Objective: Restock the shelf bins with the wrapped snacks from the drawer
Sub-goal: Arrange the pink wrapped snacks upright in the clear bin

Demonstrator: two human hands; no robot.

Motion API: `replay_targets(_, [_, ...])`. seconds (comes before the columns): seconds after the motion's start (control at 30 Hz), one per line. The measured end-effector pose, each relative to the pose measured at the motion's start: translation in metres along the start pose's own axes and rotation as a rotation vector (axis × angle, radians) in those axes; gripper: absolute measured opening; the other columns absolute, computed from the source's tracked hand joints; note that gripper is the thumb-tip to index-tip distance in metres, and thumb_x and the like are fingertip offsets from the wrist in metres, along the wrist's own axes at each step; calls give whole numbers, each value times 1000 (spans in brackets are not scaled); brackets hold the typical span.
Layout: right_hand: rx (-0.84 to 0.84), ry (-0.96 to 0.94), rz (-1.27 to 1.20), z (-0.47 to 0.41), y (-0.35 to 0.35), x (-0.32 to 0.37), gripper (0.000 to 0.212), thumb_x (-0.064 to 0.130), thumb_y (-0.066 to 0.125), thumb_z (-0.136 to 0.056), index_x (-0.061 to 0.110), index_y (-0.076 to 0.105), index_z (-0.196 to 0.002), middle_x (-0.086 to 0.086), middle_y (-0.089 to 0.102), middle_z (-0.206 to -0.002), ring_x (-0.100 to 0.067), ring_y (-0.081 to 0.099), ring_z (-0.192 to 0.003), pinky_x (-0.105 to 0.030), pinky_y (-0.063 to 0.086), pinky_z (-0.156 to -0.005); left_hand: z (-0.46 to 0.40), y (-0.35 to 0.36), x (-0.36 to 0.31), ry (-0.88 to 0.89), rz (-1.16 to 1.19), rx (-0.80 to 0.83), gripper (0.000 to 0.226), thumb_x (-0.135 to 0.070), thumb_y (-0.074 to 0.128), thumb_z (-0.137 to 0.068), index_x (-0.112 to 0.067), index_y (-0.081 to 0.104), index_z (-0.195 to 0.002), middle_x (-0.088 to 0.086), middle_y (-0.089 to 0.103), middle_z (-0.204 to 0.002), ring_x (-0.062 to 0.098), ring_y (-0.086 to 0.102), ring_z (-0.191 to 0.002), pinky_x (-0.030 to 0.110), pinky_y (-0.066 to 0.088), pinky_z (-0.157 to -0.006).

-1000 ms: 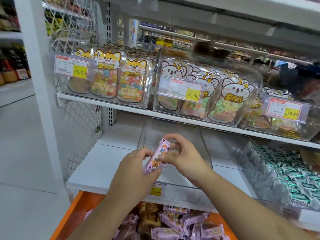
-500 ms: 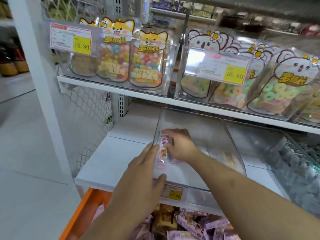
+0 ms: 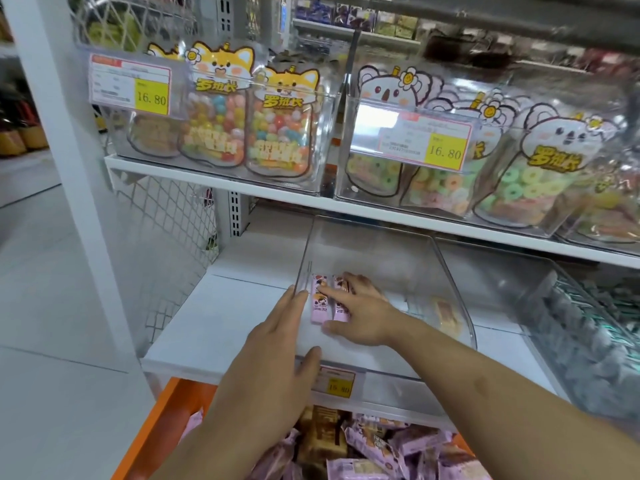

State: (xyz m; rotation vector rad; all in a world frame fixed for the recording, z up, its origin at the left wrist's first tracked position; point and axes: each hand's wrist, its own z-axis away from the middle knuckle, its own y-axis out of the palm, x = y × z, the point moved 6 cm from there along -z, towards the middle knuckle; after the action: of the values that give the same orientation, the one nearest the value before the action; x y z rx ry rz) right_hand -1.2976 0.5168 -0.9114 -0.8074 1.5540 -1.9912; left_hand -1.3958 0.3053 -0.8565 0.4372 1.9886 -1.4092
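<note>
right hand (image 3: 360, 311) is lying flat with fingers spread over two pink wrapped snacks (image 3: 320, 299) in the clear bin's (image 3: 450, 271) front left corner; left hand (image 3: 277, 348) is resting relaxed against the bin's left wall, holding nothing. more wrapped snacks are sitting in the orange drawer (image 3: 162, 420) below.

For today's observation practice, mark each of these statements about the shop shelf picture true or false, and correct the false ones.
1. Two pink wrapped snack bars lie side by side in the clear plastic shelf bin. True.
2. The right hand rests flat on the bars. True.
3. The left hand grips a snack bar. False: its straight fingers lie against the bin's left wall and hold nothing.
4. The orange drawer below is shut. False: it is open, with pink wrapped snacks inside.
5. The yellow price tags on the upper shelf read 12.50. False: they read 16.80.
</note>
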Motion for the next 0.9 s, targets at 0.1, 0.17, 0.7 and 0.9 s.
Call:
replay_targets(0.1, [23,81,-29,-6,1,6,79,73,50,-93,60,8,-159,0,-4,-175,-33,-8,-160,-53,5,-128,-1,1,-1,-5,-11,-1,78,-47,51,-104,-49,-3,-161,-33,-7,-167,1,16,-155,24,25,-119])
replay_targets(0.17, [39,126,-51,-10,-2,13,79,71,51,-94,58,8,-160,-2,-6,-175,-35,-9,-160,-54,5,-127,-2,1,-2,-6,-12,-8,79,-46,52,-104,-50,-2,-160,-32,-4,-168,2,19,-154,23,27,-117])
replay_targets(0.7, [-58,131,-254,14,-9,-1,70,29,73,-86,40,47,-151,-7,47,-142,-28,39,-138,-31,37,-111,0,-1,-5,-50,-5,26,81,-44,54,-104,-46,-3,-162,-29,-4,-169,3,24,-153,25,31,-117])
replay_targets(0.9, [-46,123,-228,3,-12,19,80,33,74,-90,31,35,-160,-11,40,-152,-28,32,-145,-32,35,-115,-1,0,-4,-46,-6,29,84,-44,54,-104,-47,-8,-161,-29,-6,-169,3,27,-152,25,33,-116])
